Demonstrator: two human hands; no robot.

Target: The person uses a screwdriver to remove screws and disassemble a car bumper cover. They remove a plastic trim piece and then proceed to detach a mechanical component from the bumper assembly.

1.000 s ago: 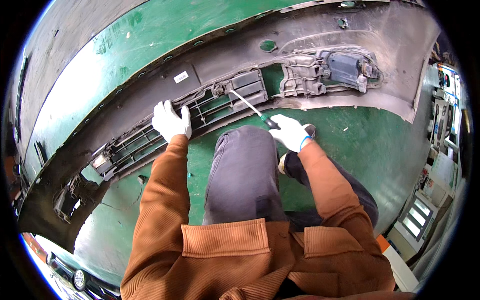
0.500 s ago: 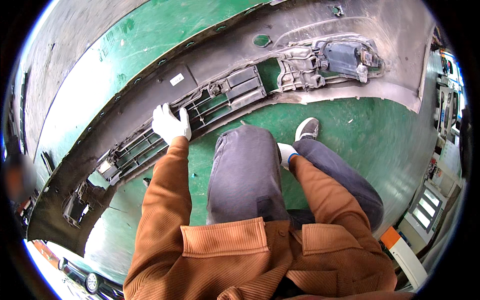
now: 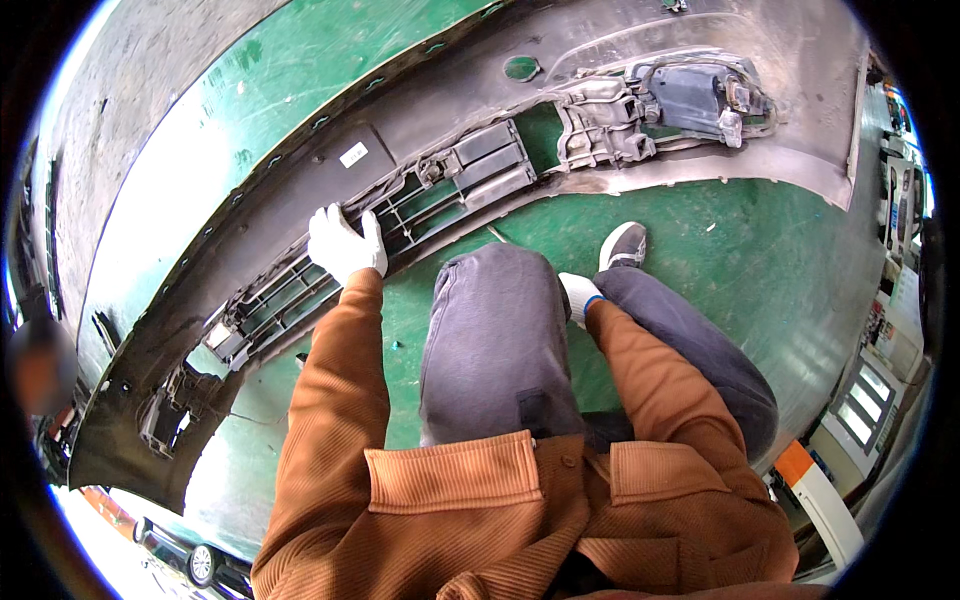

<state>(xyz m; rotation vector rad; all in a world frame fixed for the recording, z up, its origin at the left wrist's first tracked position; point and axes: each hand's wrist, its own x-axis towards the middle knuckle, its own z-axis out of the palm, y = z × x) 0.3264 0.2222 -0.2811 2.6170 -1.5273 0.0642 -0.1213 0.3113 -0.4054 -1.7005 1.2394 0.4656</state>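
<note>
While the gloved left hand (image 3: 345,246) rests, thumb and fingers apart, on the grille (image 3: 492,165) of a car bumper cover (image 3: 298,190) lying inner side up on the green floor (image 3: 715,265), the gloved right hand (image 3: 580,296) sits partly behind the knee (image 3: 495,300), fingers hidden, so I cannot tell their grip.

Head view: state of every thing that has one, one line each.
Left hand: gloved, open, thumb spread, resting on the grille
Right hand: gloved, partly hidden behind the knee; grip unclear
Bumper panel: lying on the green floor, back side up
Grille: set in the panel
White label: stuck on the panel
</note>
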